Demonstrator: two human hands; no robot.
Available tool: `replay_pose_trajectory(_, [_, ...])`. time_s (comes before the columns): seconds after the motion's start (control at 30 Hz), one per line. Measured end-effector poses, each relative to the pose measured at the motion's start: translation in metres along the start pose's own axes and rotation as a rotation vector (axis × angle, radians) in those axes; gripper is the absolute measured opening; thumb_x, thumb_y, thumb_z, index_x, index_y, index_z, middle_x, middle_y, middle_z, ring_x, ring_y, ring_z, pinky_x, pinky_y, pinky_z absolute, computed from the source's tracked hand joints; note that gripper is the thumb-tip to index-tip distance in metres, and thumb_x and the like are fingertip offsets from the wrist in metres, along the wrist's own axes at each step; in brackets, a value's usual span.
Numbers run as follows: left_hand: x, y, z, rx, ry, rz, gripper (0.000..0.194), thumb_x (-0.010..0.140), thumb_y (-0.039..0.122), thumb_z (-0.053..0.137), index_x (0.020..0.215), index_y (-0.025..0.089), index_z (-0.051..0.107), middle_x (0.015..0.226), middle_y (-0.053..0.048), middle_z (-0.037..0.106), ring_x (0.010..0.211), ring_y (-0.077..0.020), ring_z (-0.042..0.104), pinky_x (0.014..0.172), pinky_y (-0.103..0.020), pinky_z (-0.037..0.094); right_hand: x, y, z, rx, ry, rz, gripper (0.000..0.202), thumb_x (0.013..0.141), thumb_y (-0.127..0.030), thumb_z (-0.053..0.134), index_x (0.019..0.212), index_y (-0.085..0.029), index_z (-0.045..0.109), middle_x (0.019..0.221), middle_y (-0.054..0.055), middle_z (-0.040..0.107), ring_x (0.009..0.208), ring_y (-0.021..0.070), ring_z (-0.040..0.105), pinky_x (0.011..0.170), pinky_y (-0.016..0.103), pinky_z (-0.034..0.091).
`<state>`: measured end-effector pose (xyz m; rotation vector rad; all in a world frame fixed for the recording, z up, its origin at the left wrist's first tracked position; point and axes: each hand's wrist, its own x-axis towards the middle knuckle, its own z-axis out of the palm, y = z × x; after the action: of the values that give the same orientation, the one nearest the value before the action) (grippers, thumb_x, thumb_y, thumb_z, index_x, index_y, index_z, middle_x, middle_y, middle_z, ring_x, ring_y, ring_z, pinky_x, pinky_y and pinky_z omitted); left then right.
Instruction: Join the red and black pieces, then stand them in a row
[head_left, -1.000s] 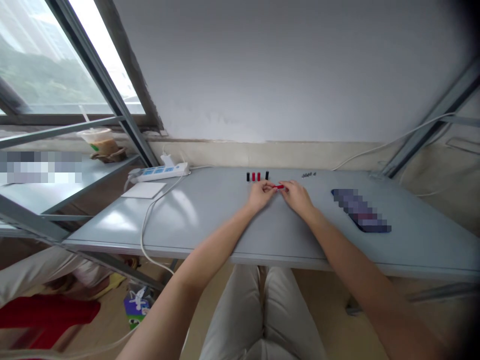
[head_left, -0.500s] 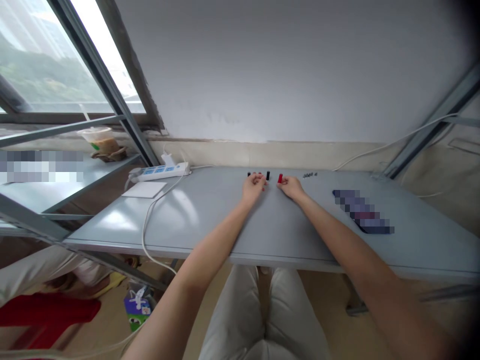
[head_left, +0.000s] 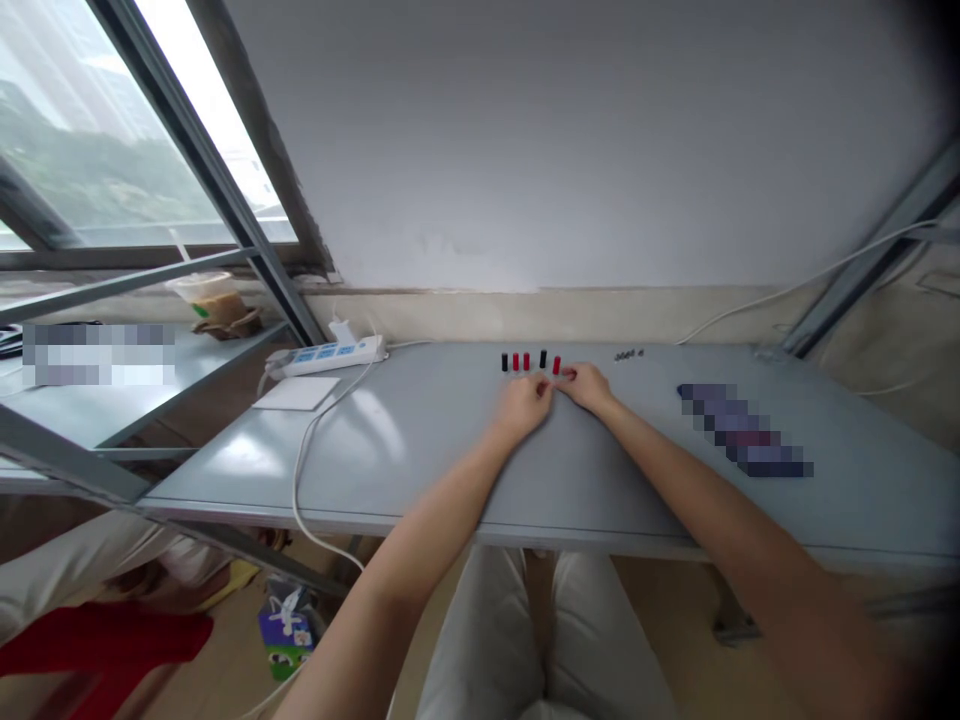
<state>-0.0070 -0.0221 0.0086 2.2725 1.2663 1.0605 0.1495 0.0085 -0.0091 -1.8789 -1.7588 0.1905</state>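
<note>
A loose row of small cylinders stands upright towards the back of the grey desk: a black cylinder (head_left: 505, 362), two red cylinders (head_left: 520, 361), another black cylinder (head_left: 543, 358) and a red cylinder (head_left: 556, 366) at the right end. Just in front of them, my left hand (head_left: 525, 402) is closed, its fingertips pinched together. Close to its right, my right hand (head_left: 589, 386) has its thumb and fingers drawn together beside the right-hand red cylinder. Both sets of fingertips nearly meet; anything between them is too small to make out.
Several tiny dark pieces (head_left: 628, 355) lie right of the hands. A blurred-out dark flat object (head_left: 742, 432) is farther right. On the left are a power strip (head_left: 330, 354), a white flat square (head_left: 296, 393) and a white cable (head_left: 298, 470) crossing the desk's front edge.
My right hand has let go of the red cylinder, which now stands on the desk. My left hand has drawn back from the row towards me, uncovering the cylinders. The view has shifted slightly.
</note>
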Motion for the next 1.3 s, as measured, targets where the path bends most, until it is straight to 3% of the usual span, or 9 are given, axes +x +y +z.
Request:
replay_pose_trajectory(0.17, [-0.005, 0.007, -0.003, 0.146, -0.069, 0.072, 0.022, 0.081, 0.025, 0.044, 0.082, 0.016, 0.064, 0.074, -0.007, 0.064, 0.065, -0.0154, 0.055, 0.066, -0.027, 0.042, -0.024, 0.012, -0.017, -0.130, 0.038, -0.024, 0.038, 0.073, -0.045, 0.058, 0.101, -0.020, 0.063, 0.108, 0.010, 0.060, 0.104, 0.0259, 0.052, 0.083, 0.038, 0.040])
replay_pose_trajectory(0.47, [-0.007, 0.010, -0.003, 0.194, -0.113, 0.088, 0.022, 0.082, 0.025, 0.042, 0.083, 0.017, 0.063, 0.076, -0.008, 0.064, 0.067, -0.0173, 0.057, 0.068, -0.029, 0.042, -0.030, 0.017, -0.029, -0.129, -0.064, -0.130, 0.029, 0.075, -0.036, 0.058, 0.098, -0.020, 0.064, 0.108, 0.009, 0.061, 0.103, 0.0241, 0.053, 0.085, 0.038, 0.039])
replay_pose_trajectory(0.7, [-0.006, 0.012, -0.005, 0.219, -0.129, -0.059, 0.020, 0.080, 0.026, 0.044, 0.079, 0.018, 0.063, 0.065, -0.008, 0.059, 0.067, -0.0204, 0.057, 0.069, -0.033, 0.043, -0.032, 0.015, -0.027, -0.144, -0.039, -0.103, 0.027, 0.075, -0.035, 0.058, 0.097, -0.022, 0.065, 0.107, 0.008, 0.061, 0.104, 0.0234, 0.052, 0.084, 0.037, 0.039])
replay_pose_trajectory(0.83, [-0.005, 0.007, -0.005, 0.291, -0.120, -0.158, 0.017, 0.079, 0.024, 0.047, 0.079, 0.017, 0.061, 0.070, -0.010, 0.060, 0.074, -0.0225, 0.059, 0.071, -0.035, 0.043, -0.028, 0.011, -0.023, -0.116, -0.020, 0.030, 0.035, 0.071, -0.039, 0.061, 0.101, -0.021, 0.063, 0.100, 0.007, 0.063, 0.098, 0.0235, 0.055, 0.081, 0.036, 0.040])
replay_pose_trajectory(0.97, [-0.006, 0.005, -0.009, 0.371, -0.154, -0.222, 0.014, 0.077, 0.021, 0.048, 0.078, 0.014, 0.060, 0.078, -0.015, 0.061, 0.079, -0.0273, 0.060, 0.070, -0.039, 0.044, -0.016, 0.008, -0.016, -0.033, -0.090, 0.115, 0.045, 0.068, -0.043, 0.062, 0.106, -0.019, 0.061, 0.093, 0.006, 0.065, 0.088, 0.0207, 0.059, 0.076, 0.033, 0.041])
replay_pose_trajectory(1.3, [-0.009, 0.018, -0.015, 0.409, -0.170, -0.228, 0.019, 0.080, 0.022, 0.045, 0.083, 0.013, 0.060, 0.081, -0.018, 0.061, 0.082, -0.0295, 0.060, 0.071, -0.041, 0.044, 0.009, -0.011, -0.004, -0.001, -0.093, 0.125, 0.035, 0.066, -0.043, 0.063, 0.094, -0.021, 0.064, 0.093, 0.007, 0.067, 0.088, 0.0217, 0.060, 0.076, 0.034, 0.041])
